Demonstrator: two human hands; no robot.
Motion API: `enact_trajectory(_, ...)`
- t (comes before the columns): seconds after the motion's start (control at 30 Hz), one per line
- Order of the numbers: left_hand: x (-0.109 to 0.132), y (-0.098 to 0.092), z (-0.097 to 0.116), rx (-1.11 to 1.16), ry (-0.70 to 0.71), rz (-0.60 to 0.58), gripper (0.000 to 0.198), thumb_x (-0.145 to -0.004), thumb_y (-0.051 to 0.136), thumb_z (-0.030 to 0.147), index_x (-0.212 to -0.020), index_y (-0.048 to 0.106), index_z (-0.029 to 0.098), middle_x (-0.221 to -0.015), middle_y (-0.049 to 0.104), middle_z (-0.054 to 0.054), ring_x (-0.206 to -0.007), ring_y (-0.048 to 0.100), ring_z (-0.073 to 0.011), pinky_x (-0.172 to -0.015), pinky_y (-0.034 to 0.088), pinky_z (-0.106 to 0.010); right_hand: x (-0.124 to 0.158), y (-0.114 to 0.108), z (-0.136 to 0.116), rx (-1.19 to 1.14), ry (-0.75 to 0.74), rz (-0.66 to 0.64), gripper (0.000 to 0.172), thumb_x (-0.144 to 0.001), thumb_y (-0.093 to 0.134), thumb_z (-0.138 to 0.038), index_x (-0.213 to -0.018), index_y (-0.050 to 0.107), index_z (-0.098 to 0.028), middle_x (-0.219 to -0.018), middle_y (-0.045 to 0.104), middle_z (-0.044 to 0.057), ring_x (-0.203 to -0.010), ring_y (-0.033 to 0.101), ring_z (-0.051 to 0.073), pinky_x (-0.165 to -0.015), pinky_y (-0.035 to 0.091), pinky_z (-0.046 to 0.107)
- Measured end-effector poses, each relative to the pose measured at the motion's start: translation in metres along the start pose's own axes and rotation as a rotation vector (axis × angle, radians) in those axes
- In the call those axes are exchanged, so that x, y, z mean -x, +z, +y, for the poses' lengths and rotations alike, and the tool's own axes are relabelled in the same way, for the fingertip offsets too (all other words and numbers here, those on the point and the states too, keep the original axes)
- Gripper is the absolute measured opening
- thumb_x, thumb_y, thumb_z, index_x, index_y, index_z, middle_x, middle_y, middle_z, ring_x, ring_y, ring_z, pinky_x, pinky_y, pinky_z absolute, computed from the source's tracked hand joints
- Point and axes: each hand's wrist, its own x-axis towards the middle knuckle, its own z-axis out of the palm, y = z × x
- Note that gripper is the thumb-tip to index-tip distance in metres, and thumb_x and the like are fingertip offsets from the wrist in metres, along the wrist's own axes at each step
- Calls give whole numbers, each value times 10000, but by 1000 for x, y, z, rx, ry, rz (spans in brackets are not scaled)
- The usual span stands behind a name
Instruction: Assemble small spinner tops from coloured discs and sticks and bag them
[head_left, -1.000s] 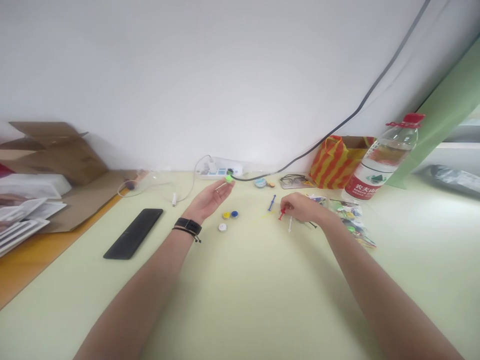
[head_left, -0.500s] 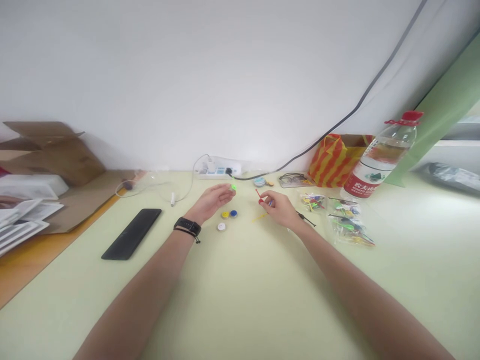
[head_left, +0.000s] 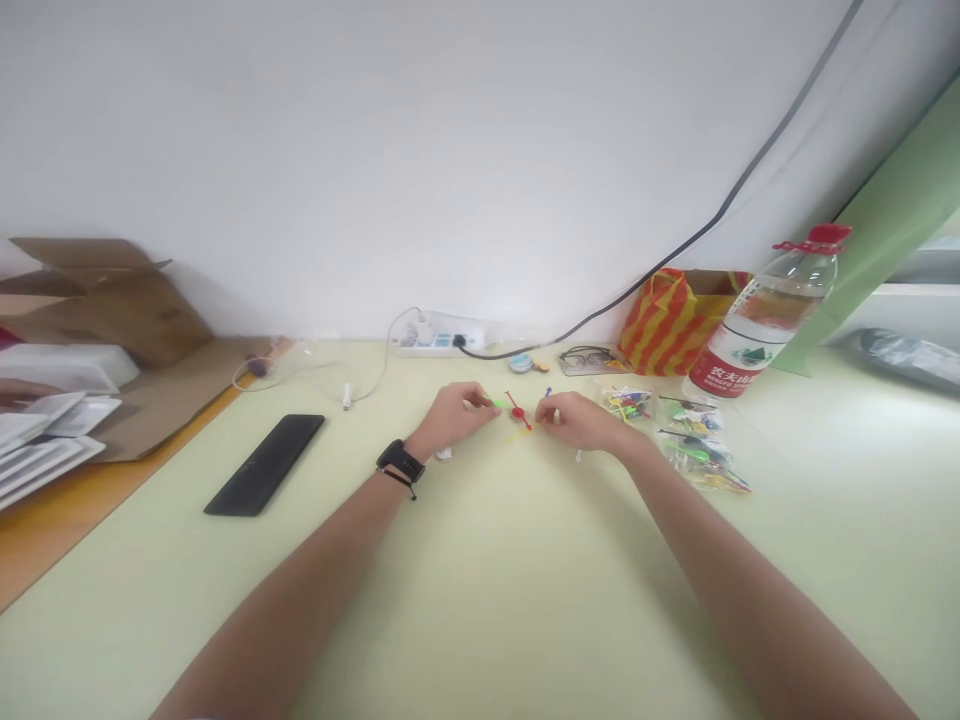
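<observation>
My left hand (head_left: 456, 418) is closed in a pinch on a small bright green plastic piece (head_left: 498, 405) above the table. Just right of it lies a red disc with a thin arrow-tipped stick (head_left: 517, 412), apart from both hands. My right hand (head_left: 574, 420) has its fingers curled together beside the red piece; whatever they hold is hidden. A blue arrow tip (head_left: 548, 391) shows behind those fingers, and a white tip (head_left: 578, 456) pokes out below the hand. Near the red stick is a thin yellow piece (head_left: 516, 436). Under my left wrist, a white disc (head_left: 444, 454) is partly covered.
Clear bags of coloured parts (head_left: 701, 452) lie at right, near a large water bottle (head_left: 731, 355) and a striped bag (head_left: 660, 325). Glasses (head_left: 589, 358) and a power strip (head_left: 439, 338) sit by the wall. A black phone (head_left: 266, 465) and cardboard box (head_left: 142, 330) are left.
My left hand has moved right and down with the green piece, now covering the yellow and blue discs. The red piece has left my right hand and lies on the table; that hand shifted right.
</observation>
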Motion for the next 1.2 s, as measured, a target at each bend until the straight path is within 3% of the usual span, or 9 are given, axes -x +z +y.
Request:
enact_trajectory(0.17,3,2,3,-162,105,-90,156,-795,731,368,-825,790,226,-957,769,-65,-991,675,-274,-984,501,-399,2,-1,2,29,9,-85,153,-778,601,-73,-820,695,-187,-858,728,43,-716,627,164,-624,416,235)
enact_trajectory(0.3,-1,-15,5,-292,152,-178,258,-854,655,381,-1027,799,257,-1167,752,-61,-1158,637,-282,-1091,443,-395,5,-4,2,9,-6,-165,134,-760,588,-69,-759,660,-182,-787,698,24,-657,603,149,-562,391,223)
enact_trajectory(0.4,-4,-37,8,-393,54,-249,339,-895,593,419,-1123,766,239,-1224,732,-76,-1108,663,-265,-948,526,-349,7,-7,-2,-17,-35,-179,142,-765,588,-78,-801,675,-185,-799,687,15,-665,599,143,-570,400,215)
enact_trajectory(0.6,-5,-69,10,-409,-31,-409,272,-824,673,420,-976,793,230,-1003,781,-61,-864,723,-221,-714,532,-268,2,3,-9,-47,-62,-106,312,-838,554,-132,-1099,712,-195,-855,670,21,-700,596,147,-616,418,229)
enact_trajectory(0.73,-4,-72,10,-411,-92,-507,233,-743,750,401,-899,797,234,-966,784,-58,-860,724,-228,-698,515,-265,0,10,-10,-55,-76,-115,212,-825,555,-128,-956,714,-181,-781,652,6,-663,573,139,-605,393,237)
enact_trajectory(0.87,-3,-73,12,-405,-109,-520,205,-729,764,398,-844,769,228,-934,775,-52,-842,718,-224,-677,507,-265,2,9,-11,-66,-97,-166,119,-789,566,-107,-790,658,-183,-731,627,-11,-636,551,132,-573,377,234)
enact_trajectory(1.03,-1,-76,17,-404,-89,-469,281,-711,802,456,-778,684,210,-802,728,-31,-701,667,-188,-577,455,-253,5,0,-13,-74,-94,-190,114,-784,572,-96,-792,647,-182,-782,653,10,-642,571,142,-561,403,236)
enact_trajectory(1.2,-1,-73,35,-232,-88,-444,376,-754,790,553,-864,715,201,-780,743,-44,-646,693,-185,-532,454,-246,9,-12,-20,-105,-129,-162,112,-858,572,-158,-898,670,-194,-999,695,55,-788,625,171,-646,466,254)
